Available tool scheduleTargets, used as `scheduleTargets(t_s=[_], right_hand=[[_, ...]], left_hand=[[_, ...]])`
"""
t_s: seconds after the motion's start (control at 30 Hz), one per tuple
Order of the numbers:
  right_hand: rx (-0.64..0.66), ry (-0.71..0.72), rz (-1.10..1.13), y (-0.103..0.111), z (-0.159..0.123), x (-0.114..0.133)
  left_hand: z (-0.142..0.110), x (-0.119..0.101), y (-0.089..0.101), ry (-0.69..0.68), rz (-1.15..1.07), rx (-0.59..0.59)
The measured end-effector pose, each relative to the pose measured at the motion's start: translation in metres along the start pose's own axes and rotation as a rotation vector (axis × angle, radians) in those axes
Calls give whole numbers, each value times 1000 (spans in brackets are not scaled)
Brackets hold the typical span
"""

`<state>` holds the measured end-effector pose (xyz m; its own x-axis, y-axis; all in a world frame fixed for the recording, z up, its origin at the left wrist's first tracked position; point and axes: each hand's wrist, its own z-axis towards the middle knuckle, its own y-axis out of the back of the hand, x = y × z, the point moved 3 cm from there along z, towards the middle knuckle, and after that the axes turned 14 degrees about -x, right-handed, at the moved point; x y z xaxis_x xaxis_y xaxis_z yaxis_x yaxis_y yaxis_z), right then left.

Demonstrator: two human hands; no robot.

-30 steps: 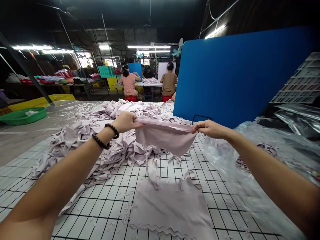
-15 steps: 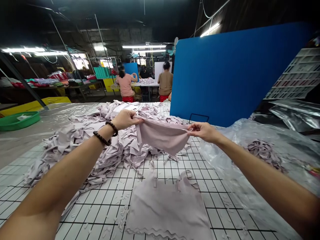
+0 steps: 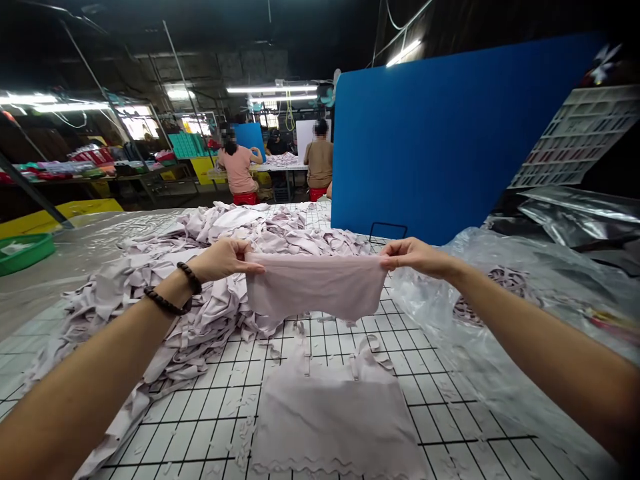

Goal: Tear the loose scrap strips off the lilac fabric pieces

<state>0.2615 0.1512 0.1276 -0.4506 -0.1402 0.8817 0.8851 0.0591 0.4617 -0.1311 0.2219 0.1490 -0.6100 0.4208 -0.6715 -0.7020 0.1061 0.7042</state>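
Observation:
Stretched between my hands above the table is a pale mauve piece of fabric, its top edge nearly straight and its lower edge hanging. My left hand, with two dark beaded bracelets on the wrist, pinches the upper left corner. The upper right corner is pinched by my right hand. Below, flat on the grid-lined table, lies a camisole top of the same colour, with thin straps and a wavy edge nearest me. Behind and left of my hands spreads a large heap of similar garments.
A tall blue board stands at the back right by a black wire stand. Clear plastic covers the right side, with bundled mauve strips there. Small scraps litter the table. A green basin sits left; people work beyond.
My hands have moved apart, pulling the fabric's upper edge from sagging to nearly straight. The left hand has shifted left and slightly down. The whole view has turned a little to the right.

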Motion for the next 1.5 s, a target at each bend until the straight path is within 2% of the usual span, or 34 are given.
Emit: scheduleTargets(t_s=[0.13, 0.23, 0.37, 0.47, 0.57, 0.63, 0.7, 0.77, 0.87, 0.97, 1.03, 1.13, 1.3, 1.5], right_hand=[[23, -30, 20, 10, 0, 11], [-9, -44, 2, 17, 6, 10], [-119, -180, -42, 22, 22, -9], [-229, -245, -57, 22, 26, -19], [-328, -218, 11, 17, 12, -19], [-310, -181, -2, 7, -11, -19], [-212, -146, -73, -10, -46, -24], [-87, -144, -165, -35, -88, -35], [-11, -95, -226, -75, -152, -56], [-64, -15, -278, -108, -198, -71], [-118, 10, -304, -121, -218, -76], [-167, 55, -338, -132, -235, -78], [-180, 160, -441, -147, -257, -84], [-263, 211, -465, -149, -266, -91]], left_hand=[[-3, -2, -2, 53, -114, 85], [6, 1, -11, 88, -181, 82], [32, 7, -32, 167, -130, -68], [48, 8, -51, 171, -40, -214], [43, 8, -64, 153, 3, -285], [23, 8, -70, 129, 7, -274], [-10, 9, -77, 104, -1, -218], [-53, 15, -86, 130, -33, -126], [-123, 26, -106, 108, -86, -4], [-181, 37, -123, 47, -28, -26], [-207, 41, -129, 19, -5, -77], [-231, 42, -130, 2, 25, -161], [-255, 41, -140, -45, 54, -163], [-278, 37, -153, -55, 47, -236]])
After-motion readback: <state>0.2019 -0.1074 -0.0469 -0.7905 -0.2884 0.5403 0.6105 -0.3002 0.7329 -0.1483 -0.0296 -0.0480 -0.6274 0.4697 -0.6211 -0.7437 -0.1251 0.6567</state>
